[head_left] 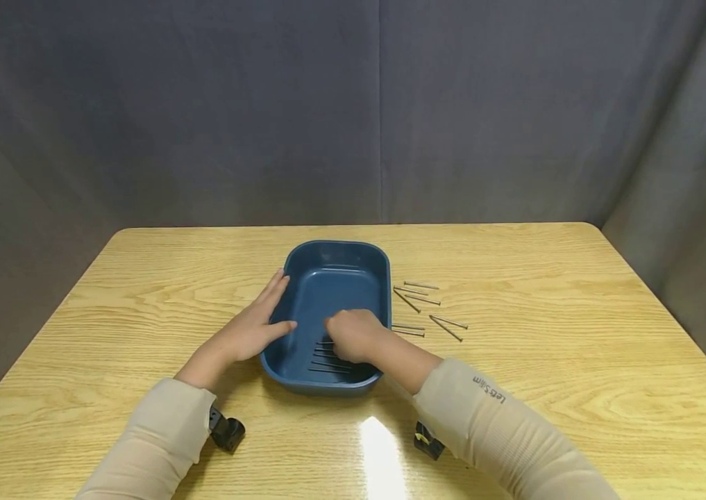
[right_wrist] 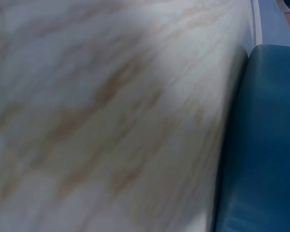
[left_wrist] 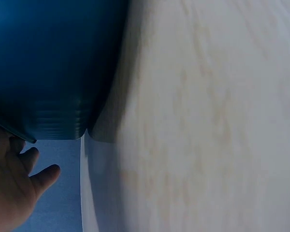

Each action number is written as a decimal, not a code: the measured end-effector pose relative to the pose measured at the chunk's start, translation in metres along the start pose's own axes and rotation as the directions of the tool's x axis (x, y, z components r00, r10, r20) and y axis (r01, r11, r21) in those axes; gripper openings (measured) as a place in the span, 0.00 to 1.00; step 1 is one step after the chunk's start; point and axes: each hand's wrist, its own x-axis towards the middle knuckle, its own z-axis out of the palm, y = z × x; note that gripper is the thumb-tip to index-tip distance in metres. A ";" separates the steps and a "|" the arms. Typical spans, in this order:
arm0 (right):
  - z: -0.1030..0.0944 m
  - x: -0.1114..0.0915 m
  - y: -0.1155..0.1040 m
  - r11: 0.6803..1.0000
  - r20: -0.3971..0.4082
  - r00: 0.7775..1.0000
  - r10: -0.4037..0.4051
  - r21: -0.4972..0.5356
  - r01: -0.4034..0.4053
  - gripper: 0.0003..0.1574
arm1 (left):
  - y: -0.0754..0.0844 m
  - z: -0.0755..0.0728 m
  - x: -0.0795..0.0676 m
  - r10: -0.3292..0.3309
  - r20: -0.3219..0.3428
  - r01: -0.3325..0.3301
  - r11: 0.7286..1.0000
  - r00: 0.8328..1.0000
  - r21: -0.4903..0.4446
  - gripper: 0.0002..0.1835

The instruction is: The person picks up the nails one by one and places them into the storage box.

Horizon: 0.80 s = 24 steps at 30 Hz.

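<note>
A blue rectangular tray (head_left: 340, 244) sits on the table. My left hand (head_left: 251, 335) rests over its left rim, fingers straight along the edge and thumb reaching inside; the left wrist view shows this hand (left_wrist: 14, 183) beside the tray wall. Inside the tray, my right hand (head_left: 355, 337) is curled at the far end of a row of thin metal nails (head_left: 330, 367). It seems to pinch the farthest nail (head_left: 324, 342), whose left end sticks out from under the hand. The fingertips are hidden. In the right wrist view only the tray's outer wall (right_wrist: 266, 135) shows, not the right hand.
Several loose nails (head_left: 423, 300) lie on the wooden table (head_left: 546, 333) right of the tray, two close against its right wall. Small black wrist cameras (head_left: 228, 432) sit below both forearms. A grey curtain (head_left: 353, 125) hangs behind the table.
</note>
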 end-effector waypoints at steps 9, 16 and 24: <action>-0.003 0.001 0.001 1.000 0.000 1.000 0.010 -0.017 -0.010 0.08 | 0.003 -0.004 0.000 0.009 -0.008 -0.009 1.000 1.000 0.005 0.41; -0.005 0.002 0.001 1.000 0.017 1.000 0.021 0.001 -0.021 0.06 | 0.004 -0.005 0.000 0.004 -0.006 -0.004 1.000 1.000 0.000 0.41; -0.006 0.003 0.003 0.999 0.032 0.999 0.030 0.010 -0.031 0.02 | 0.006 -0.005 0.001 -0.007 -0.004 0.007 1.000 1.000 0.005 0.41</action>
